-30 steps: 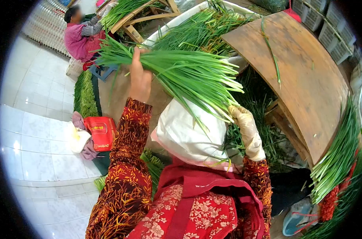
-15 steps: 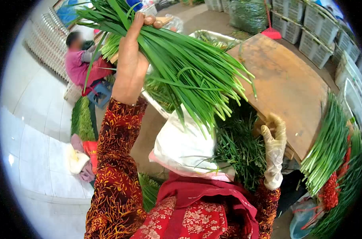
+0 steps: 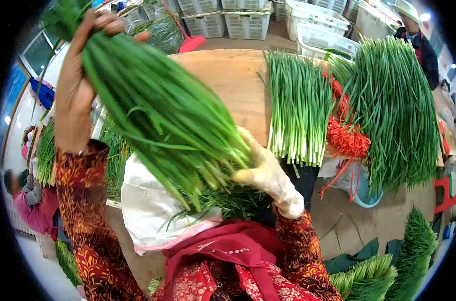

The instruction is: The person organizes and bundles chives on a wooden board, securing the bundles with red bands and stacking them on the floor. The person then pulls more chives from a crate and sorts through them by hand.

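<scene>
A bunch of Chinese chives [image 3: 163,110] is held in the air above the lap, slanting from upper left down toward the middle. The leafy end is gripped by the bare left hand [image 3: 79,88], with fingers closed around it; the gloved right hand [image 3: 268,175] is placed at the cut ends, thumb and fingers spread about them, though how firmly they are pressed cannot be told. The work is judged to be partly done: the bunch has been gathered and its stems run roughly one way, but the ends are uneven, no tie is seen on it, and it has not been laid down. Long, flat, deep-green leaves paling toward the ends are noted, partly blurred. Below it, loose leaves [image 3: 233,200] are seen beside a white sack [image 3: 150,205]. On the wooden board [image 3: 223,75], a laid row of chives [image 3: 298,110] with nearly level pale ends is found, next to red ties [image 3: 348,138] and a larger heap of chives [image 3: 393,110]. Plastic crates [image 3: 245,24] are stacked behind.
</scene>
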`<act>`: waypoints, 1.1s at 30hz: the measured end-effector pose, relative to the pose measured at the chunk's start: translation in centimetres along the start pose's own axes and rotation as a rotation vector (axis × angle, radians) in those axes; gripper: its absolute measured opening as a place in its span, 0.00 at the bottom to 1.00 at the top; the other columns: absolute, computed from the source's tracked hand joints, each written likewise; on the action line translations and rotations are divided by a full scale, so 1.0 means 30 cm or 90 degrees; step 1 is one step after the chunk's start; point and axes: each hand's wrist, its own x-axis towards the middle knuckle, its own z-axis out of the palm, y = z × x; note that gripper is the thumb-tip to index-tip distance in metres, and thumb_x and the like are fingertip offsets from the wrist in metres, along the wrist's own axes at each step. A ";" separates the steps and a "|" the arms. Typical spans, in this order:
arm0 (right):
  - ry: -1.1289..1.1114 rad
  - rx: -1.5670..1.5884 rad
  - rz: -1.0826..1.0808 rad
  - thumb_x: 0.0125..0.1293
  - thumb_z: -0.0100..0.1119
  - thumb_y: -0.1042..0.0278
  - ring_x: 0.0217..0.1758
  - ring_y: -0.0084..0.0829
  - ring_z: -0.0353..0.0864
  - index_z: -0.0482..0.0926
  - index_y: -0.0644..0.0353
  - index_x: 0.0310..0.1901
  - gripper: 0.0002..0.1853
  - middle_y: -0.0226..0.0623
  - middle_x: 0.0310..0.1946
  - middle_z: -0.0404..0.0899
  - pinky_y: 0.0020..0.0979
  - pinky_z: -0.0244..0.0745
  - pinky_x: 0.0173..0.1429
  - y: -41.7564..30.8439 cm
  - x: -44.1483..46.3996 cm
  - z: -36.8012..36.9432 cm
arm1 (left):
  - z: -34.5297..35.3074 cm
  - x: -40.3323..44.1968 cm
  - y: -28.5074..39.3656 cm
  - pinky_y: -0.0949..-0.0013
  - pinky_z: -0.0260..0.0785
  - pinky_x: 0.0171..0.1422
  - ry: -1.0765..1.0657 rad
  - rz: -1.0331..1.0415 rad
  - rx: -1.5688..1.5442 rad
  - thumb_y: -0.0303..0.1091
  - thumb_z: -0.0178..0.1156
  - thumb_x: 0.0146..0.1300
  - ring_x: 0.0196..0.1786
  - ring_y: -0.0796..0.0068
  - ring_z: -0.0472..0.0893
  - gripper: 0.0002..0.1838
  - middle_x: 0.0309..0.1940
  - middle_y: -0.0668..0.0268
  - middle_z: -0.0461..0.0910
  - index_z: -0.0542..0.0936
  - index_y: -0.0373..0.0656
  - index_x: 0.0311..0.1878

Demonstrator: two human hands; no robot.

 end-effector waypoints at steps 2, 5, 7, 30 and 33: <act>0.081 -0.014 0.033 0.40 0.74 0.46 0.61 0.32 0.68 0.53 0.58 0.68 0.56 0.43 0.58 0.70 0.31 0.60 0.65 -0.030 -0.084 -0.038 | 0.016 0.099 -0.049 0.52 0.55 0.70 -0.088 -0.116 -0.009 0.34 0.54 0.66 0.37 0.81 0.73 0.06 0.28 0.75 0.65 0.68 0.46 0.36; 0.195 0.023 0.017 0.42 0.75 0.51 0.61 0.30 0.67 0.52 0.61 0.69 0.55 0.39 0.60 0.67 0.30 0.60 0.65 -0.090 -0.199 -0.111 | 0.143 0.271 -0.197 0.54 0.72 0.53 -0.012 -0.118 -0.015 0.34 0.57 0.63 0.39 0.69 0.78 0.11 0.33 0.62 0.74 0.71 0.40 0.45; 0.252 0.064 0.006 0.44 0.75 0.52 0.61 0.30 0.66 0.51 0.64 0.69 0.55 0.38 0.60 0.67 0.29 0.62 0.63 -0.104 -0.267 -0.164 | 0.135 0.410 -0.291 0.57 0.78 0.47 -0.040 -0.191 -0.133 0.32 0.58 0.61 0.41 0.64 0.79 0.17 0.35 0.56 0.76 0.72 0.36 0.51; 0.621 -0.328 0.172 0.66 0.54 0.54 0.49 0.25 0.78 0.58 0.53 0.67 0.31 0.38 0.48 0.79 0.26 0.70 0.53 -0.080 -0.254 -0.351 | -0.033 0.887 -1.409 0.57 0.79 0.32 0.022 -0.305 -0.087 0.30 0.57 0.62 0.26 0.63 0.80 0.07 0.25 0.59 0.79 0.76 0.35 0.35; 0.603 -0.514 0.219 0.66 0.50 0.47 0.43 0.37 0.83 0.58 0.49 0.67 0.31 0.42 0.44 0.81 0.31 0.76 0.44 -0.065 -0.246 -0.365 | -0.063 0.872 -1.482 0.60 0.79 0.33 0.149 -0.375 -0.042 0.27 0.59 0.59 0.28 0.66 0.81 0.09 0.30 0.58 0.80 0.76 0.32 0.40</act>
